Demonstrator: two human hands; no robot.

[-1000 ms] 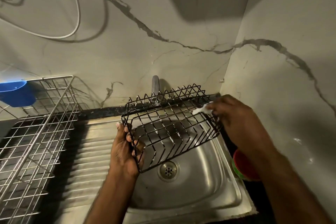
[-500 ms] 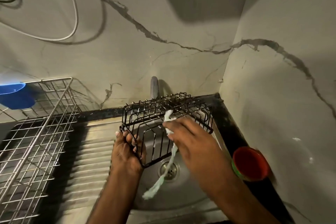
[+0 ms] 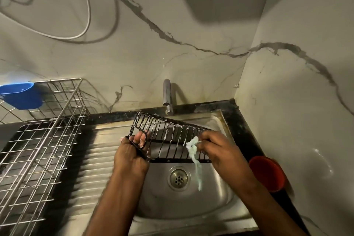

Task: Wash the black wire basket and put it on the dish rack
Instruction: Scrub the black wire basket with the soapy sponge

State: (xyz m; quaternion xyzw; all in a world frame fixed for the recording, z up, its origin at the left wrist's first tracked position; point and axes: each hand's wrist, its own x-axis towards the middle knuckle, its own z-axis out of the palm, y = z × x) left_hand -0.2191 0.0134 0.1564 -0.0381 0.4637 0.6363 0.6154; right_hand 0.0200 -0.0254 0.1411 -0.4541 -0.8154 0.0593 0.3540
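Both forearms are extended forward from the lower edge of the view, bare to the wrist. The left hand (image 3: 132, 154) is seen from the back, its fingers (image 3: 142, 139) curled through and around a wire frame end. The right hand (image 3: 220, 151) is angled inward toward the left, and a pale wet cloth is pinched at its fingertips (image 3: 200, 140).
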